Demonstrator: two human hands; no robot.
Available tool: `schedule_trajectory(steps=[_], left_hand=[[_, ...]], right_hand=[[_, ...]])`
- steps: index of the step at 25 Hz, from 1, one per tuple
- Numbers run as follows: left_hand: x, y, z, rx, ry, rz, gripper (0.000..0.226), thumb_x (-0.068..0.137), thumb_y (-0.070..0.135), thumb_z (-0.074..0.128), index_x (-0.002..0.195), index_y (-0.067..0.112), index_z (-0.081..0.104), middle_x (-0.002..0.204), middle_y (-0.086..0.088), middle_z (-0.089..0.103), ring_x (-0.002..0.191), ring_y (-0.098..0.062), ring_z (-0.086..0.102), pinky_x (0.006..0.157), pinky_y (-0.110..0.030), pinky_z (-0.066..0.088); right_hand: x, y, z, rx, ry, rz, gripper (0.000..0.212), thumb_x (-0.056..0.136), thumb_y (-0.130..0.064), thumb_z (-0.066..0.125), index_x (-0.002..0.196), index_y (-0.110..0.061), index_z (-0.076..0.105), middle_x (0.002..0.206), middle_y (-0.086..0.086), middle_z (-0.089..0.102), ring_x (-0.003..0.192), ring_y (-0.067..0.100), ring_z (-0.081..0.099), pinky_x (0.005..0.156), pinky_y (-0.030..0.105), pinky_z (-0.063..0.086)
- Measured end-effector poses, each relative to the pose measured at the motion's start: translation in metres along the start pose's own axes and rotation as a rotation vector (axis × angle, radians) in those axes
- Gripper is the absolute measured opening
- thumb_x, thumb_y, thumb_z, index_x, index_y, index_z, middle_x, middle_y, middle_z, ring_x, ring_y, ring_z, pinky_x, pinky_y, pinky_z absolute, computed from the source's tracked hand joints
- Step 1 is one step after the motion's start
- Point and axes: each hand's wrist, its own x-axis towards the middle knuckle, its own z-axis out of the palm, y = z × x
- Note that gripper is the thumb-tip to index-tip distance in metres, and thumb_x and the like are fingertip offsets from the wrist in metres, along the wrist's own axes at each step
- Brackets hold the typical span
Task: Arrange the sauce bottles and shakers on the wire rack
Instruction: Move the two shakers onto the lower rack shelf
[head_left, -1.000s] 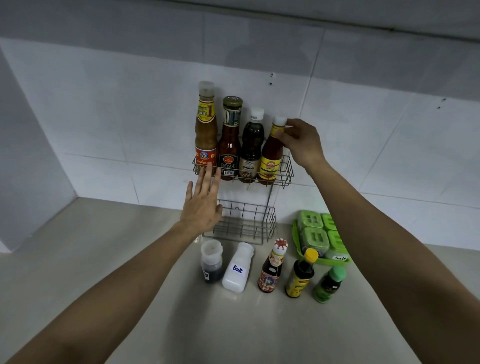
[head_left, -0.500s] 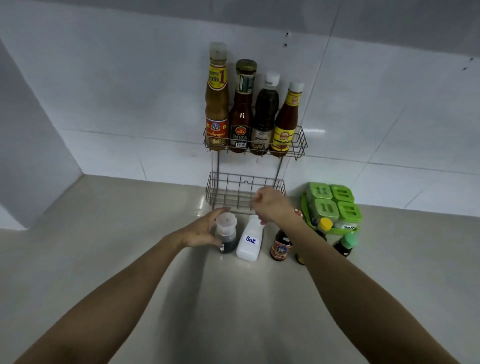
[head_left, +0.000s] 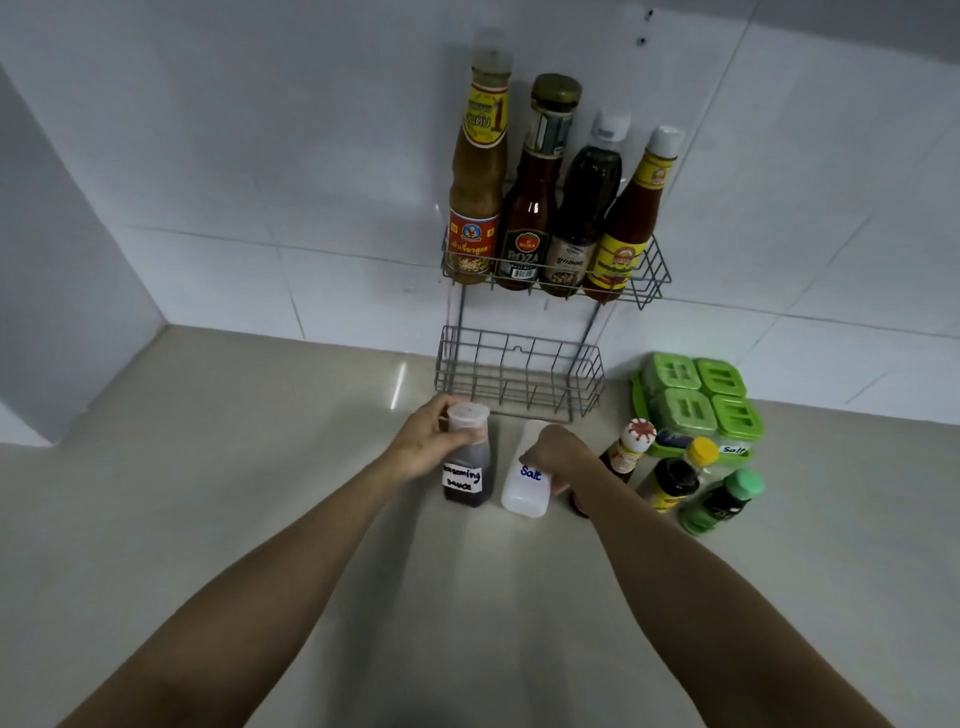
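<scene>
A two-tier wire rack (head_left: 654, 291) hangs on the tiled wall. Its upper basket holds several tall sauce bottles (head_left: 524, 208); its lower basket (head_left: 519, 410) holds nothing. On the counter below, my left hand (head_left: 426, 441) grips a dark seasoning sauce shaker (head_left: 467, 480) around its clear cap. My right hand (head_left: 558, 454) grips the top of a white salt shaker (head_left: 524, 493). To the right stand three small bottles: a red-capped one (head_left: 626, 452), a yellow-capped one (head_left: 675, 478) and a green one (head_left: 719, 504).
A green tray of lidded spice boxes (head_left: 701, 400) sits against the wall at the right. A side wall (head_left: 62, 260) closes the counter at the left. The pale counter (head_left: 234, 493) stretches in front and to the left of the bottles.
My right hand let go of the top-basket bottle and came down to the salt shaker. My left hand dropped from the rack onto the seasoning shaker and now wraps its cap.
</scene>
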Motion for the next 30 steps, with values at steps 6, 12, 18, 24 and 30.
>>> schedule_trajectory(steps=[6, 12, 18, 24, 30], left_hand=[[0.005, 0.008, -0.015, -0.025, -0.008, -0.204, 0.042, 0.080, 0.046, 0.070, 0.104, 0.012, 0.064, 0.097, -0.007, 0.072, 0.091, -0.025, 0.068, 0.073, -0.031, 0.052], [0.009, 0.022, -0.030, 0.028, -0.047, -0.229, 0.052, 0.080, 0.052, 0.066, 0.114, 0.014, 0.059, 0.107, -0.006, 0.068, 0.096, -0.021, 0.065, 0.069, -0.031, 0.049], [0.023, 0.059, -0.057, 0.301, 0.010, -0.113, 0.056, 0.083, 0.059, 0.058, 0.114, 0.013, 0.050, 0.104, 0.000, 0.055, 0.093, -0.016, 0.055, 0.068, -0.031, 0.043], [0.043, 0.094, -0.071, 0.214, 0.260, 0.193, 0.043, 0.084, 0.037, 0.069, 0.111, 0.014, 0.045, 0.099, 0.001, 0.055, 0.087, -0.014, 0.055, 0.068, -0.024, 0.044], [0.055, 0.071, -0.054, 0.341, 0.372, 0.389, 0.063, 0.079, 0.036, 0.072, 0.130, 0.012, 0.043, 0.130, -0.009, 0.047, 0.112, -0.019, 0.048, 0.086, -0.031, 0.046]], right_hand=[[0.017, 0.000, 0.010, 0.411, 0.007, 0.130, 0.055, 0.073, -0.014, 0.082, 0.116, 0.004, 0.053, 0.115, 0.023, 0.064, 0.104, 0.041, 0.065, 0.085, 0.057, 0.056], [0.012, 0.003, 0.015, 0.743, -0.129, -0.058, 0.051, 0.073, -0.007, 0.080, 0.120, 0.001, 0.062, 0.110, 0.014, 0.072, 0.093, 0.026, 0.071, 0.081, 0.040, 0.059], [0.001, -0.013, -0.009, 0.912, -0.058, -0.324, 0.043, 0.077, -0.003, 0.076, 0.117, -0.006, 0.064, 0.114, 0.013, 0.071, 0.103, 0.027, 0.070, 0.078, 0.033, 0.060], [0.006, -0.037, -0.030, 1.008, 0.347, -0.494, 0.053, 0.079, 0.002, 0.073, 0.127, -0.001, 0.050, 0.117, 0.008, 0.066, 0.097, 0.010, 0.068, 0.068, 0.021, 0.057], [0.026, -0.045, -0.021, 0.745, 0.500, -0.456, 0.063, 0.083, -0.006, 0.072, 0.135, -0.022, 0.040, 0.131, -0.004, 0.054, 0.118, 0.019, 0.059, 0.097, 0.038, 0.052]])
